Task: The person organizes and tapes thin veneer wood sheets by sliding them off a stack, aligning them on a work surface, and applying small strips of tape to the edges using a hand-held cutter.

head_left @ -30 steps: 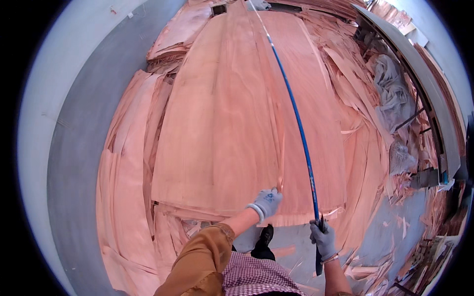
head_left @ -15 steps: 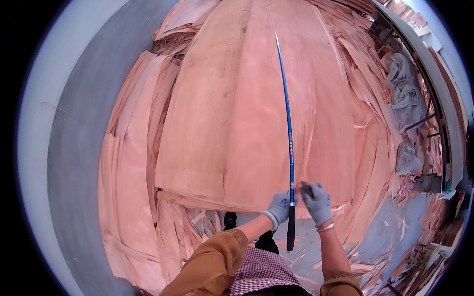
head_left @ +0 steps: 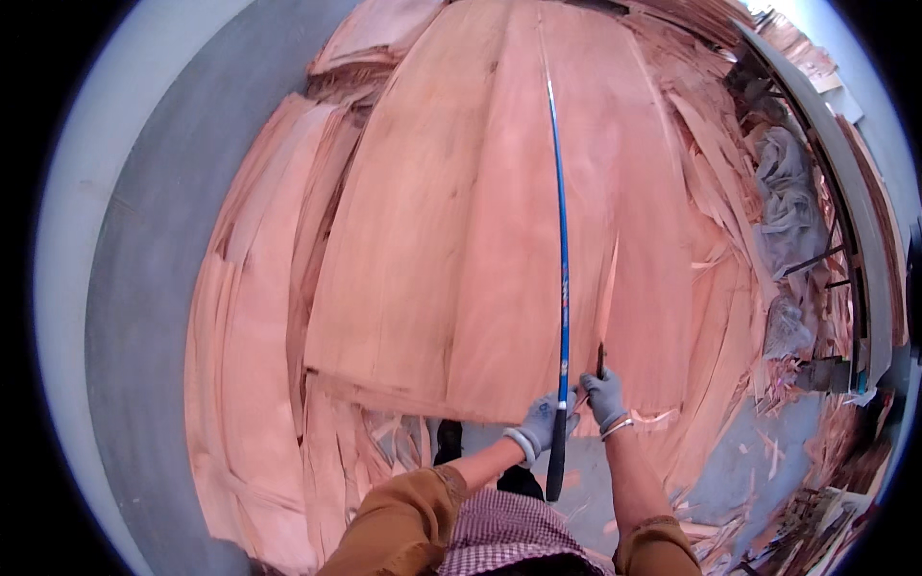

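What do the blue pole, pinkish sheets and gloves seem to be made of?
Blue pole: perhaps fibreglass or painted metal, given its smooth, slender shaft; its black grip looks like matte rubber or foam.
Pinkish sheets: likely raw wood veneer, as faint grain and thin, splitting edges suggest.
Gray gloves: apparently dull knit fabric, possibly coated, with a snug cuff.

The wood sheets (head_left: pixel 413 240) are looked down on from the person's head, fairly near (the sides look bent).

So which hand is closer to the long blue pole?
Left. The left hand holds the blue pole around the top of its black handle; the right hand is just right of the pole, holding a small dark tool.
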Tool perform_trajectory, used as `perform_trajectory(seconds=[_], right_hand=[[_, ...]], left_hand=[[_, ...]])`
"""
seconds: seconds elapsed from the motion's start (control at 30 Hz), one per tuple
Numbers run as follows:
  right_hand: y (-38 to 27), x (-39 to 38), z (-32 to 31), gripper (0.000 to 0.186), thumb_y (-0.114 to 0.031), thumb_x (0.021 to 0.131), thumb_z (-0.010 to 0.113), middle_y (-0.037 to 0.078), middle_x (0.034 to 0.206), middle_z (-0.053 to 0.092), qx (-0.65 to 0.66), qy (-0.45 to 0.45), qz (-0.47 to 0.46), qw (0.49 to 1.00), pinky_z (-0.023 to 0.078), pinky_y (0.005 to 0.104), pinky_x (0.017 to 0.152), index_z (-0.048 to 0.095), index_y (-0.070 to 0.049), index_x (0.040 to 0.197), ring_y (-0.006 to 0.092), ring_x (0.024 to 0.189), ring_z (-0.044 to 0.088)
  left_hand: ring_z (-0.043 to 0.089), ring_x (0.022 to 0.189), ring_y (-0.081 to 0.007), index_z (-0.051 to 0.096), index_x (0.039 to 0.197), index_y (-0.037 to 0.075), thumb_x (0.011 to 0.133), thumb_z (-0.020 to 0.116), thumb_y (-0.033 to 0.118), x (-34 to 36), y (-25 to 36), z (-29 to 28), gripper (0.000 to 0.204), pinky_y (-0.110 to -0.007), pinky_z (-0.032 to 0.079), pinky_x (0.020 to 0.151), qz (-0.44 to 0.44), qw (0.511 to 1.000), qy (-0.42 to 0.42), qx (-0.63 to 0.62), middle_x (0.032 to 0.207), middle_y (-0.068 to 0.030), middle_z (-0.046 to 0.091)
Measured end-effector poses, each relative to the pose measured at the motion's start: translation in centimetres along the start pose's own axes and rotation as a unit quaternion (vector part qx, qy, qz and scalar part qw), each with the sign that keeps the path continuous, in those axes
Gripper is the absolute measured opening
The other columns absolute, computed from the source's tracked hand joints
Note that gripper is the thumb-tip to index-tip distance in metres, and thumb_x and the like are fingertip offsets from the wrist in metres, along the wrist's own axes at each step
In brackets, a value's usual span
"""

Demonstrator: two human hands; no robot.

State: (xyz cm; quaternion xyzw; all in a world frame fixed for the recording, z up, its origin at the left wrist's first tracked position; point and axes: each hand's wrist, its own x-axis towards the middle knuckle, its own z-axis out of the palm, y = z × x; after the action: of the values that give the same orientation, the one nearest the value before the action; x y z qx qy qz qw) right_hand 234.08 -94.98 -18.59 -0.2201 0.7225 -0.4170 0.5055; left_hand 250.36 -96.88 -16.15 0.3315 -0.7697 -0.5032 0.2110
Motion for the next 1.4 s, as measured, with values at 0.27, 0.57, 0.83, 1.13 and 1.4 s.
perform_trajectory(seconds=[0.27,0.57,0.83,1.13,1.4], right_hand=[[1.5,-0.8,-10.0,0.018,-0.015,0.083,0.062,-0.001,0.083,0.059,-0.067,-0.015,0.008,0.998,0.045,0.0264,0.064,0.064,-0.001,0.094,0.0105,0.073,0.053],[-3.3,-0.4,-15.9,0.018,-0.015,0.085,0.062,-0.003,0.085,0.058,-0.062,-0.023,-0.007,0.998,0.043,0.0239,0.066,0.061,-0.003,0.097,0.0082,0.075,0.052],[-14.2,-2.3,-12.3,0.047,-0.010,0.086,0.059,0.002,0.105,0.058,-0.201,-0.023,-0.103,0.974,0.045,0.0241,0.079,0.043,0.007,0.127,0.0091,0.091,0.052],[-21.8,-3.9,17.7,0.028,-0.009,0.081,0.059,0.022,0.074,0.056,-0.415,-0.245,-0.282,0.830,0.046,0.0398,0.060,0.056,-0.003,0.108,0.0355,0.067,0.058],[-17.8,-2.3,34.2,0.014,-0.009,0.076,0.060,0.022,0.082,0.064,-0.586,-0.373,-0.280,0.663,0.052,0.0402,0.067,0.063,0.002,0.085,0.0366,0.080,0.065]], left_hand=[[0.052,0.073,-0.0180,0.056,0.095,0.006,0.080,0.051,0.067,-7.8,0.3,-5.5,0.063,-0.032,0.045,0.058,-0.430,0.564,-0.056,-0.703,0.083,-0.0074,0.054],[0.041,0.044,-0.0073,0.047,0.094,0.006,0.087,0.060,0.030,-13.6,0.5,-2.8,0.029,-0.022,0.036,0.039,-0.483,0.788,0.062,-0.376,0.061,-0.0011,0.047],[0.062,0.072,-0.0333,0.057,0.104,0.002,0.087,0.051,0.036,-16.0,-9.8,0.4,0.038,-0.044,0.047,0.065,-0.454,0.876,0.002,-0.161,0.071,-0.0164,0.062],[0.057,0.098,-0.0421,0.060,0.101,-0.001,0.084,0.053,0.040,-18.1,-18.8,1.2,0.045,-0.046,0.046,0.085,-0.431,0.901,0.039,-0.028,0.100,-0.0277,0.061],[0.048,0.042,-0.0155,0.046,0.094,0.007,0.092,0.052,0.025,-15.2,-9.9,-5.1,0.019,-0.030,0.041,0.040,-0.494,0.801,-0.086,-0.328,0.060,-0.0049,0.053]])
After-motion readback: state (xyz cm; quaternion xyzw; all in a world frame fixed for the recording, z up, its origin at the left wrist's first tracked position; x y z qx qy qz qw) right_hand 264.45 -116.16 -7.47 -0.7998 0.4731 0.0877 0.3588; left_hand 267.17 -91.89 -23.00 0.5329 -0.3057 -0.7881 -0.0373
